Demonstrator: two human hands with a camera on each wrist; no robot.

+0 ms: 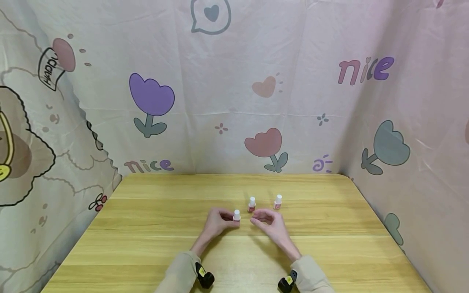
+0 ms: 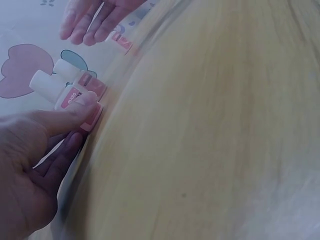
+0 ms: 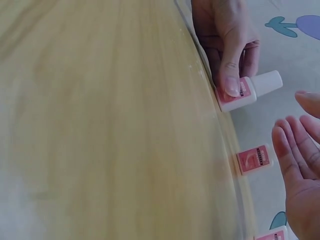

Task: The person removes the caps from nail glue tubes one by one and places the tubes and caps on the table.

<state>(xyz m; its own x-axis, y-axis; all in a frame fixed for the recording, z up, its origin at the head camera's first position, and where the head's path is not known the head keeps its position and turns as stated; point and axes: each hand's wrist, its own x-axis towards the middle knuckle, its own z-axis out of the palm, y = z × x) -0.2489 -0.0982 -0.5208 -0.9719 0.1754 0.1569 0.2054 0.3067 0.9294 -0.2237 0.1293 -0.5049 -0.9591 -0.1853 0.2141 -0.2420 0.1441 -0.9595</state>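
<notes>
My left hand (image 1: 218, 221) pinches a small white-capped bottle (image 1: 237, 215) with a pink label, thumb on its near side. The bottle stands upright, its base at the tabletop in the right wrist view. To the right, my right hand (image 1: 272, 226) hovers with loosely bent fingers and holds nothing; a gap shows between its thumb and fingers (image 3: 295, 142). Just beyond it, a second bottle (image 1: 252, 204) of the same kind stands upright. Farther right is a third matching bottle (image 1: 278, 202), also upright. Both are apart from the hands.
The wooden table (image 1: 165, 207) spreads around the hands. A printed cloth (image 1: 220, 97) hangs behind its far edge and along both sides. Black devices are strapped at both wrists, over beige sleeves (image 1: 181, 270).
</notes>
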